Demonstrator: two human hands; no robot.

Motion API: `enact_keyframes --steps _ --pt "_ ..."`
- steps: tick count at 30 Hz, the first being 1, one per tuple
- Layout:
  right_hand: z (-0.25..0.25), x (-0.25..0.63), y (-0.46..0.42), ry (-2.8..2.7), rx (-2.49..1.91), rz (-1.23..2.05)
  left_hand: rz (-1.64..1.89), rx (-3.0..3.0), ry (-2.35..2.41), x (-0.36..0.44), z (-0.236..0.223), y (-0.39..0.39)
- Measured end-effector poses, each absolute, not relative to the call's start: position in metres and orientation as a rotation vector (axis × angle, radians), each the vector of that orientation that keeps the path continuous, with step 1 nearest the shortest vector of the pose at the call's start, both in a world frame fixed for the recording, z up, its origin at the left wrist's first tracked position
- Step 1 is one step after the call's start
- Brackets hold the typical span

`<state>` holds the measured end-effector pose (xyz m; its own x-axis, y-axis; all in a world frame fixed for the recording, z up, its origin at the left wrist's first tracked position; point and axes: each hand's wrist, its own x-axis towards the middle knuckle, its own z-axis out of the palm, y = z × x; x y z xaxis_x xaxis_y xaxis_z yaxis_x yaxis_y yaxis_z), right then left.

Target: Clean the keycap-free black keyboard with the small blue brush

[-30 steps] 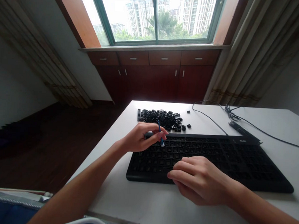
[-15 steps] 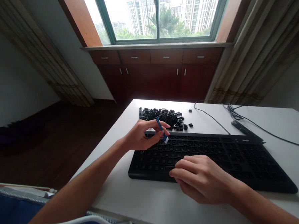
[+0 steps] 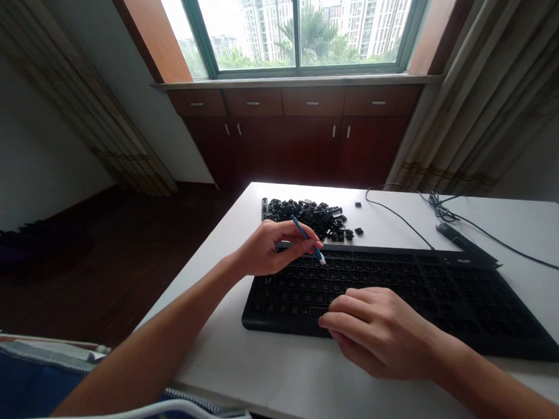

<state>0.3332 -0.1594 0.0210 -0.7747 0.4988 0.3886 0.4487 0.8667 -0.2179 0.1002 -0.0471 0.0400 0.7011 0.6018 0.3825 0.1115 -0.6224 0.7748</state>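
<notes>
A slim blue brush [image 3: 318,253] with a white tip is pinched between the thumb and fingers of my left hand [image 3: 277,247]. Its tip points down over the upper rows of a black keyboard [image 3: 278,322], whose keycaps are off, leaving bare sockets. My right hand [image 3: 379,330] lies on the keyboard's front edge with its fingers curled together, gripping it. The thumb is mostly hidden under the hand. Just behind the keyboard is a heap of black keycaps [image 3: 302,214], close beyond my left hand.
A few loose keycaps [image 3: 358,231] lie right of the heap. A black cable [image 3: 396,217] runs from the keyboard's back to a tangle. A long black piece [image 3: 465,244] rests at the keyboard's back right. The white table's [image 3: 233,369] left edge drops to dark floor.
The brush in my left hand has shifted slightly right along the keyboard and turned to a flatter slant. My right hand keeps its place on the front edge.
</notes>
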Motion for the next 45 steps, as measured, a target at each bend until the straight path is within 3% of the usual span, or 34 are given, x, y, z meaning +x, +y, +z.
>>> enact_keyframes --steps 24,45 --pt "0.02 0.334 -0.16 -2.583 -0.7 0.159 0.678 2.511 0.634 0.093 0.047 -0.046" --pt "0.021 0.333 -0.159 -2.587 -0.685 0.185 0.679 2.463 0.608 0.091 0.048 -0.044"
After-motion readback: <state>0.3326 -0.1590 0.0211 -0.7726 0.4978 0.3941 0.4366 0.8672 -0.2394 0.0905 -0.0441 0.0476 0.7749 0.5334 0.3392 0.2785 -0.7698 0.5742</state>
